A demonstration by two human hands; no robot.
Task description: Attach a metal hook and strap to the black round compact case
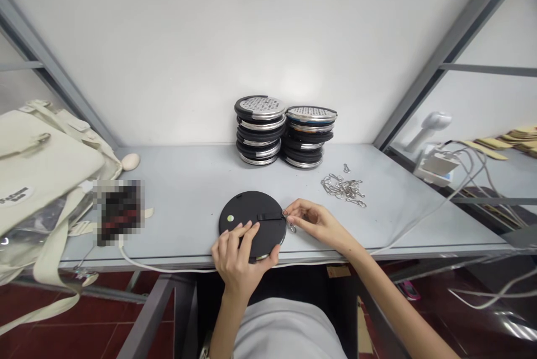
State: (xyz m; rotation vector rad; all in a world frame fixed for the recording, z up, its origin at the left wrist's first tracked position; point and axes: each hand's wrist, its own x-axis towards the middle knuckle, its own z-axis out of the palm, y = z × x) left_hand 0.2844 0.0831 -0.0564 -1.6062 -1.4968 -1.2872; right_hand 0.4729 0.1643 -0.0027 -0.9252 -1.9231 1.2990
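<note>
A flat black disc (pixel 240 206) with a small round green-and-white sticker and a short black strap (pixel 271 216) lies near the table's front edge. My left hand (pixel 237 255) steadies it, fingers spread over the top and thumb along the near right rim. At the strap's end, the fingertips of my right hand (pixel 312 222) pinch a small metal clip (pixel 292 228) with a ring, partly hidden by the fingers. Beyond my right hand is a loose pile of similar metal clips (pixel 344 188), with a single clip (pixel 346 168) just behind it.
Two stacks of round pieces, a left stack (pixel 260 130) and a right stack (pixel 309 136), with perforated silver tops and black rims, stand against the back wall. On the left are a cream bag (pixel 46 163) and a pixelated object (pixel 119 211). A white cable (pixel 423 218) crosses the right side.
</note>
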